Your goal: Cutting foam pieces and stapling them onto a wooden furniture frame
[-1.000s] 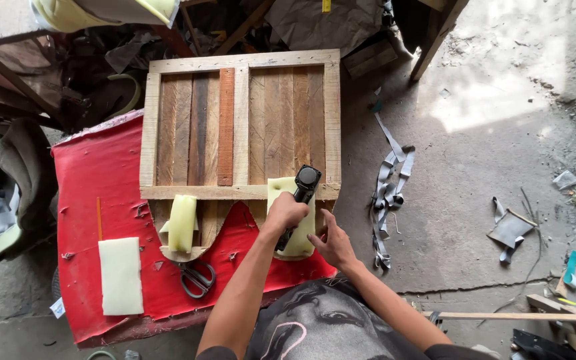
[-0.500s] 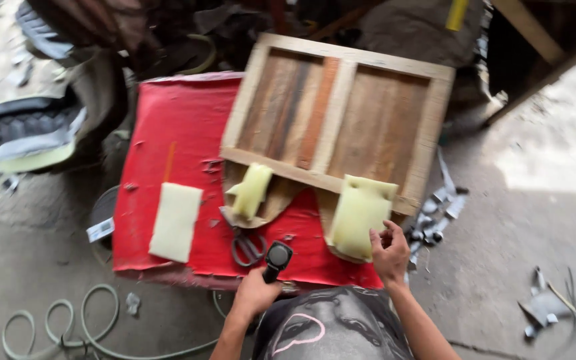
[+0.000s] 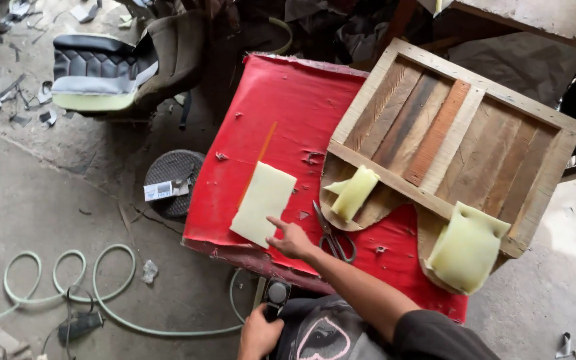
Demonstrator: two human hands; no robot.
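A wooden slatted frame (image 3: pixel 458 133) lies tilted at the upper right of the frame, with a yellow-green foam pad (image 3: pixel 467 247) at its lower right corner and a smaller foam strip (image 3: pixel 353 193) at its lower left edge. Scissors (image 3: pixel 333 233) lie below centre on the red sheet (image 3: pixel 275 113). A black car seat (image 3: pixel 115 67) sits upper left, and a pale green hose (image 3: pixel 68 280) coils lower left on the concrete floor (image 3: pixel 35 193).

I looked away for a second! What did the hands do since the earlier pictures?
The left hand pulled the black tool off the wooden frame down to the lap. The right hand left the big foam piece and reached to the flat foam pad. The scissors and foam stayed put.
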